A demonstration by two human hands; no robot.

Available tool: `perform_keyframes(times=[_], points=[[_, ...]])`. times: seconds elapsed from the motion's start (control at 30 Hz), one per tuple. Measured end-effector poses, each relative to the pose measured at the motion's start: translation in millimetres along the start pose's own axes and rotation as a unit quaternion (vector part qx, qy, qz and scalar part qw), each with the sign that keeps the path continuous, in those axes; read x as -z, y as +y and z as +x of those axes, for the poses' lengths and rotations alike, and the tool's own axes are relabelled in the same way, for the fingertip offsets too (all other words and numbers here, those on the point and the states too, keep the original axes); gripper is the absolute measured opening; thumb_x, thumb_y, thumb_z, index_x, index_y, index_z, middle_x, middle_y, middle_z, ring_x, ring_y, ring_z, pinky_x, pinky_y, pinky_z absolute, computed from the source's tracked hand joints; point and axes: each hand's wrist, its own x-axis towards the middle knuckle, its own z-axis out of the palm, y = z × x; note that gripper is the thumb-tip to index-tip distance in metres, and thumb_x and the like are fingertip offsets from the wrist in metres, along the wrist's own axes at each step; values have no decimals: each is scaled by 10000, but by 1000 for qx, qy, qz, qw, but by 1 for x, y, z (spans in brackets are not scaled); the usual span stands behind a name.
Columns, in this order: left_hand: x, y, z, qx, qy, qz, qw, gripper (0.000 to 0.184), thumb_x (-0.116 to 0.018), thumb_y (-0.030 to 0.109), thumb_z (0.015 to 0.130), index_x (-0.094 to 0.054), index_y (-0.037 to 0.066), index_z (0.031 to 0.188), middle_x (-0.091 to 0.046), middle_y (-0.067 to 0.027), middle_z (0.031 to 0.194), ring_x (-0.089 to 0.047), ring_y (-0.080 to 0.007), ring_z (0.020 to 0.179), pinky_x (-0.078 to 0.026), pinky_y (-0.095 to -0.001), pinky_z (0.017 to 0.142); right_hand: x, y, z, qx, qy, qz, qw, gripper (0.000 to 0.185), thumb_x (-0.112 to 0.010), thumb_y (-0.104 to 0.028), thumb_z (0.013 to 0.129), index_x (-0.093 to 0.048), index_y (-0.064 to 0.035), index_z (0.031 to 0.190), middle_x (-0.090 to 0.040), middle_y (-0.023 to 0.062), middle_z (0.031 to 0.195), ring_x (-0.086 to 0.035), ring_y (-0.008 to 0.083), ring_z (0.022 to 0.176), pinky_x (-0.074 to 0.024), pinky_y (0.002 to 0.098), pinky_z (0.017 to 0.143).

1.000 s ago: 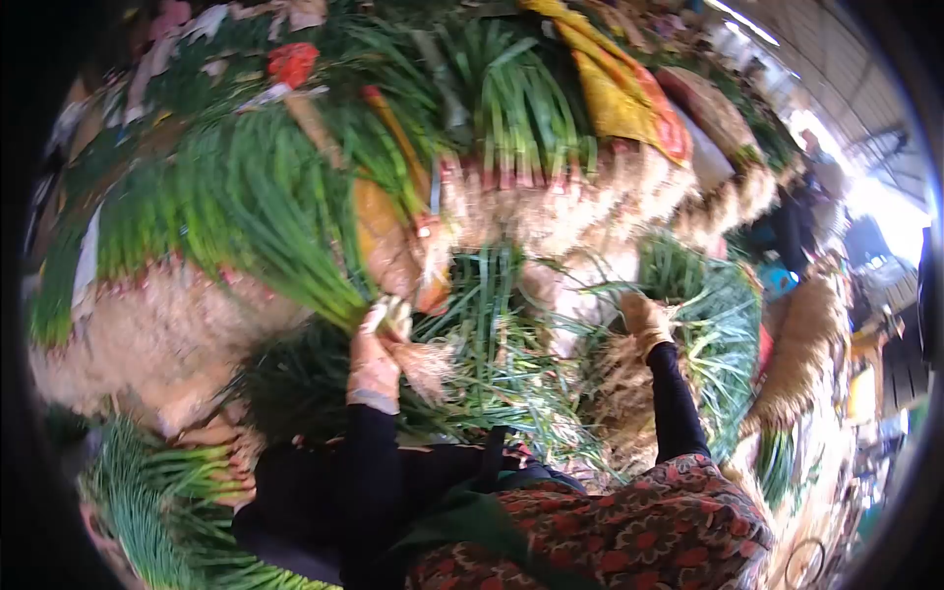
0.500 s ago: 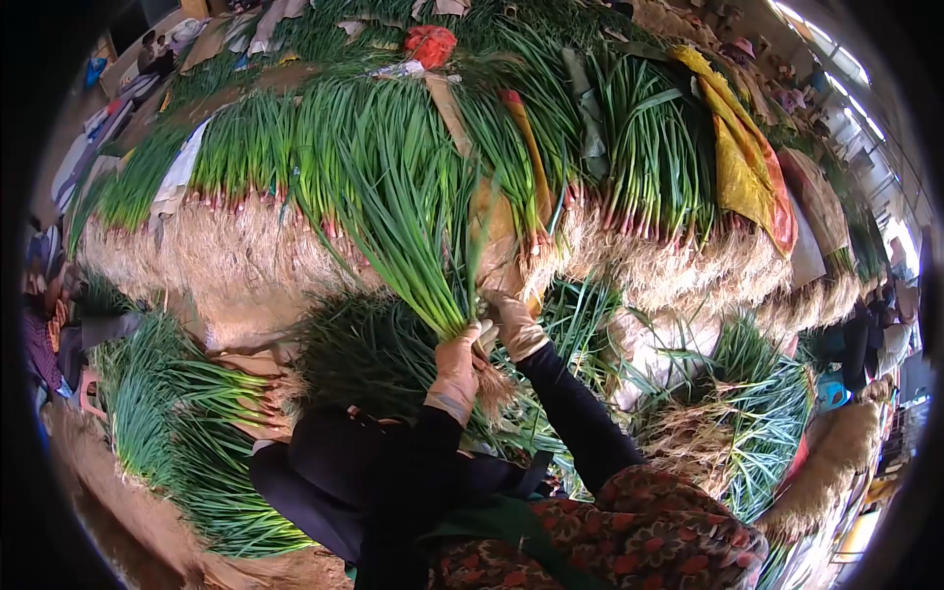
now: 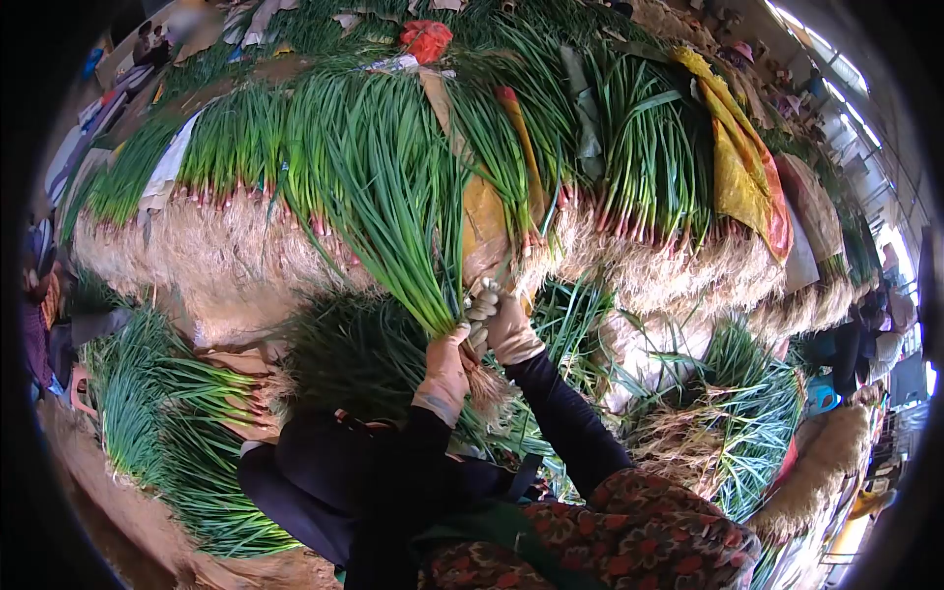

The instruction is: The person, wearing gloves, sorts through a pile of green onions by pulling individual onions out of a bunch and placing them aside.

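Observation:
A bunch of long green onions (image 3: 408, 261) slants up and to the left from my gloved left hand (image 3: 445, 371), which is wrapped round its lower stems. Pale roots (image 3: 486, 385) hang out below that hand. My right hand (image 3: 509, 327), gloved too, is closed beside the stems, its fingertips close to my left hand. Whatever the right fingers pinch is too small to make out. Just behind both hands is an orange-tan sheet (image 3: 482, 221) between stacked onions.
Long rows of onions with thick roots (image 3: 221, 241) stretch across behind. A yellow cloth (image 3: 733, 147) and a red bag (image 3: 426, 41) lie on them. More onion piles (image 3: 202, 452) stand at left and right (image 3: 752, 433). People sit at both far edges.
My right hand has come from the pile on the right to the stems beside my left hand. Since half a second ago, both hands have shifted only slightly.

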Motion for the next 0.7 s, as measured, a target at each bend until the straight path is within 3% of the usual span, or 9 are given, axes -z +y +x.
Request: perform_keyframes(times=[0.03, 0.07, 0.1, 0.17, 0.3, 0.37, 0.47, 0.63, 0.7], points=[[6, -4, 9, 16, -33, -8, 999, 119, -592, 145, 834, -577, 44, 896, -587, -66, 682, -543, -177, 509, -445, -297, 461, 26, -16, 15, -92, -155, 88, 980, 139, -451, -160, 894, -534, -126, 788, -381, -27, 568, -370, 164, 466, -387, 278, 501], [-4, 4, -3, 17, -98, -39, 994, 105, -539, 133, 865, -555, 65, 944, -590, -69, 772, -561, -174, 636, -471, -305, 564, 56, -30, 33, -247, -92, 407, 874, 122, -461, -148, 881, -549, -116, 802, -421, -27, 569, -403, 160, 479, -397, 289, 499], [-15, 16, -18, 16, -127, -88, 988, 105, -544, 135, 863, -545, 61, 937, -581, -60, 775, -554, -165, 626, -468, -295, 552, 91, -45, 53, -367, -17, 668, 646, 111, -471, -135, 867, -565, -105, 816, -462, -27, 569, -436, 156, 491, -408, 299, 497], [-32, 37, -38, 12, -187, -187, 964, 112, -556, 139, 858, -525, 55, 925, -563, -41, 783, -541, -147, 606, -462, -275, 529, 128, -68, 81, -447, 133, 884, -34, 107, -492, -110, 841, -596, -85, 844, -544, -28, 570, -503, 148, 516, -428, 320, 493], [-18, 52, -20, 46, -168, -238, 956, 146, -542, 149, 872, -549, 98, 1009, -555, -6, 744, -502, -99, 593, -452, -267, 551, 69, -65, 29, -222, 203, 893, -334, 210, -545, -177, 830, -617, -76, 999, -644, 106, 841, -620, 287, 799, -495, 347, 723], [-21, 50, -18, 20, -159, -216, 963, 147, -544, 171, 877, -566, 68, 980, -538, 8, 670, -507, -102, 562, -452, -261, 526, 11, -96, 28, -106, -139, 933, -316, 287, -558, -293, 826, -600, -98, 1032, -652, 102, 814, -623, 332, 773, -493, 398, 700], [-1, 33, 1, 60, -184, -146, 970, 153, -542, 184, 884, -579, 62, 969, -532, 9, 684, -561, -134, 623, -493, -296, 555, 29, -120, 62, -119, -271, 933, -203, 395, -567, -412, 787, -571, -99, 1028, -647, 146, 761, -627, 347, 697, -484, 452, 616], [-26, 44, -23, 22, -104, -11, 994, 207, -546, 210, 872, -603, 52, 993, -609, -27, 803, -586, -156, 659, -524, -290, 625, 15, -107, 49, -64, -61, 983, -160, 314, -497, -372, 849, -572, -75, 919, -594, 98, 607, -567, 219, 477, -449, 395, 446], [-15, 35, -7, 12, -98, 75, 992, 226, -543, 227, 871, -613, 44, 983, -636, -45, 830, -588, -149, 627, -513, -263, 577, -10, -65, 2, -227, 2, 958, -176, 244, -439, -291, 895, -548, -73, 909, -448, 9, 466, -373, 127, 302, -315, 317, 290]])
